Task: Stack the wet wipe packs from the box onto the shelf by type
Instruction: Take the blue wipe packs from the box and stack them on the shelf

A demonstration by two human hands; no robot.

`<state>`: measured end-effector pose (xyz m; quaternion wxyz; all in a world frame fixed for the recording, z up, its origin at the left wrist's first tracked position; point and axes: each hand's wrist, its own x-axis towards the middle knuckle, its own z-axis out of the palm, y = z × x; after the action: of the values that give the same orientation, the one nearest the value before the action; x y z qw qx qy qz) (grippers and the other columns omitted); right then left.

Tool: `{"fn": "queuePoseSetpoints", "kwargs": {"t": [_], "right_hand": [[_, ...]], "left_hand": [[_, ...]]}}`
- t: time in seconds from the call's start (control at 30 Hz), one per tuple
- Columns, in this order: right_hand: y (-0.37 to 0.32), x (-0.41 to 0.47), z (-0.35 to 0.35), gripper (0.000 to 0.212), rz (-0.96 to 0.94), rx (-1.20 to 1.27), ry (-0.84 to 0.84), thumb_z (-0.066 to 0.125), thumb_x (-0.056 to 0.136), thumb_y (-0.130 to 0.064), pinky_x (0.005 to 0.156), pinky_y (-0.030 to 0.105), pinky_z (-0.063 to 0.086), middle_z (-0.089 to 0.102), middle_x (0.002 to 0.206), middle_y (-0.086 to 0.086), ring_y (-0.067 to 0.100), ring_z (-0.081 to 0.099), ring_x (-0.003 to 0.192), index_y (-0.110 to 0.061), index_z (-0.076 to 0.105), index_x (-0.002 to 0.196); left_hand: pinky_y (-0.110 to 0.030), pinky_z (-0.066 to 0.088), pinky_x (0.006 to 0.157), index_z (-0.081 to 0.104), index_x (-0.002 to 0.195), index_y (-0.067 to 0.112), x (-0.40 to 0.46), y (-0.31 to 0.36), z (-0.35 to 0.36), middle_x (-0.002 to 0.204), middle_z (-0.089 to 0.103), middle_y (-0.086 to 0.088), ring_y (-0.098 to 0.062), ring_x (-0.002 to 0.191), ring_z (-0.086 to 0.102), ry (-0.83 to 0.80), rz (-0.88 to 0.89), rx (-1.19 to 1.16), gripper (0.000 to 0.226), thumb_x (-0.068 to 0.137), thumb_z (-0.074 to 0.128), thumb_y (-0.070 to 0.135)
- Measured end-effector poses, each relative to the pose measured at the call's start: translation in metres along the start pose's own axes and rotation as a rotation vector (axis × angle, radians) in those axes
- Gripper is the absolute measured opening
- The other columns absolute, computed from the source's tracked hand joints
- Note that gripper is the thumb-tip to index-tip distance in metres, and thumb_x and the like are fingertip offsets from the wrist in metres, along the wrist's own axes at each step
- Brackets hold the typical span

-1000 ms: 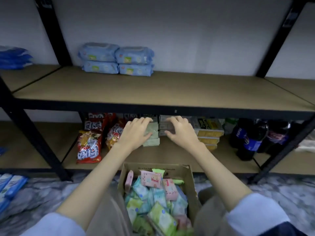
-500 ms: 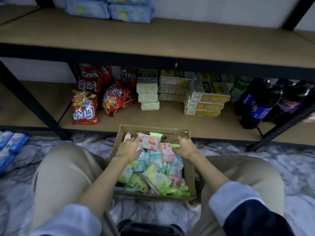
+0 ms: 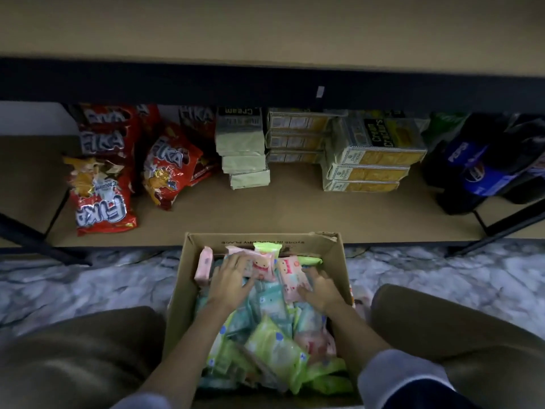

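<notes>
An open cardboard box stands on the floor between my knees, filled with small wet wipe packs in pink, teal and light green. My left hand lies with spread fingers on a pink pack with a cartoon face at the box's far end. My right hand rests with spread fingers against another pink pack beside it. Green packs lie in the near half, and one green pack stands up at the far wall. The upper shelf board fills the top of the view.
On the lower shelf behind the box stand red snack bags, stacked pale cracker packs, yellow cracker boxes and dark cola bottles. A black shelf beam runs across. The floor is marbled.
Both hands came down from the lower shelf into the box and moved onto the pink packs at its far end. The view dropped lower and closer to the box.
</notes>
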<state>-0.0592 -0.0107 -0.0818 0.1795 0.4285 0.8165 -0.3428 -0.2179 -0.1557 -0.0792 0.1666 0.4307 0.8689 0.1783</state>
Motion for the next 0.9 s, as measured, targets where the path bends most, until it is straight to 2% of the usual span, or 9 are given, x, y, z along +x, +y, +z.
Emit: {"fn": "queuePoseSetpoints", "kwargs": {"t": [0.1,0.17,0.3,0.43,0.53,0.63,0.77,0.83,0.9], "right_hand": [[0.006,0.027,0.005,0.055,0.048,0.088,0.019,0.055,0.092,-0.029,0.096,0.037,0.044,0.041,0.134,0.018,0.037,0.05,0.117,-0.019,0.033,0.141],[0.009,0.044,0.009,0.053,0.064,0.126,0.013,0.055,0.092,-0.027,0.097,0.04,0.043,0.041,0.133,0.019,0.037,0.05,0.116,-0.019,0.034,0.14],[0.008,0.067,0.022,0.064,0.081,0.274,-0.055,0.06,0.09,-0.021,0.098,0.032,0.043,0.042,0.139,0.015,0.03,0.048,0.122,-0.02,0.028,0.145],[0.01,0.074,0.031,0.075,0.048,0.238,-0.147,0.063,0.088,-0.021,0.084,0.017,0.037,0.044,0.141,0.008,0.025,0.046,0.126,-0.024,0.019,0.148],[0.021,0.078,0.03,0.076,0.046,0.397,-0.093,0.065,0.082,0.001,0.092,0.027,0.041,0.045,0.139,0.013,0.026,0.047,0.123,-0.014,0.026,0.146],[0.032,0.079,0.025,0.075,0.062,0.607,-0.071,0.06,0.077,0.019,0.097,0.038,0.042,0.045,0.138,0.023,0.02,0.046,0.114,-0.004,0.03,0.141],[0.03,0.068,0.02,0.061,0.118,0.74,-0.16,0.054,0.083,0.017,0.09,0.034,0.047,0.045,0.137,0.021,0.025,0.047,0.119,0.002,0.035,0.139],[0.032,0.059,0.019,0.055,0.101,0.77,-0.253,0.05,0.087,0.015,0.085,0.026,0.049,0.048,0.131,0.016,0.023,0.051,0.112,0.0,0.038,0.138],[0.026,0.044,0.015,0.052,0.06,0.727,-0.431,0.047,0.089,0.014,0.074,0.015,0.049,0.052,0.123,0.008,0.016,0.053,0.099,-0.007,0.04,0.135]], "left_hand": [[-0.036,0.027,0.107,0.046,0.132,0.019,0.023,-0.013,0.018,0.143,0.041,-0.001,-0.021,0.136,0.032,-0.033,0.014,-0.036,0.083,0.07,0.02,0.068],[-0.038,0.029,0.104,0.049,0.129,0.021,0.032,-0.023,0.029,0.135,0.051,0.0,-0.021,0.131,0.04,-0.039,0.044,0.036,0.082,0.068,0.03,0.072],[-0.035,0.047,0.084,0.063,0.104,0.026,0.038,-0.04,0.043,0.095,0.062,0.001,-0.024,0.086,0.063,0.008,0.181,0.032,0.048,0.061,0.078,0.04],[-0.023,0.04,0.086,0.058,0.121,0.021,0.032,-0.045,0.033,0.118,0.06,0.006,-0.016,0.107,0.058,-0.026,0.023,-0.318,0.044,0.079,0.068,0.027],[-0.02,0.037,0.09,0.05,0.122,0.032,0.027,-0.062,0.023,0.12,0.053,0.013,-0.008,0.114,0.048,-0.21,-0.206,-0.547,0.052,0.076,0.074,0.03],[-0.01,0.036,0.089,0.049,0.116,0.028,0.017,-0.082,0.013,0.122,0.052,0.005,-0.011,0.118,0.046,-0.421,-0.224,-0.6,0.065,0.059,0.075,0.045],[-0.003,0.04,0.072,0.057,0.115,0.01,0.015,-0.09,0.005,0.105,0.056,0.002,-0.008,0.098,0.05,-0.678,-0.243,-0.394,0.038,0.08,0.071,0.015],[-0.016,0.045,0.077,0.063,0.093,0.016,0.018,-0.082,0.007,0.094,0.061,0.0,-0.011,0.088,0.055,-0.497,-0.316,-0.415,0.01,0.085,0.066,0.018],[-0.024,0.042,0.08,0.062,0.089,0.017,0.019,-0.074,0.014,0.097,0.065,-0.007,-0.019,0.092,0.059,-0.256,-0.402,-0.465,0.007,0.088,0.061,0.023]]}}
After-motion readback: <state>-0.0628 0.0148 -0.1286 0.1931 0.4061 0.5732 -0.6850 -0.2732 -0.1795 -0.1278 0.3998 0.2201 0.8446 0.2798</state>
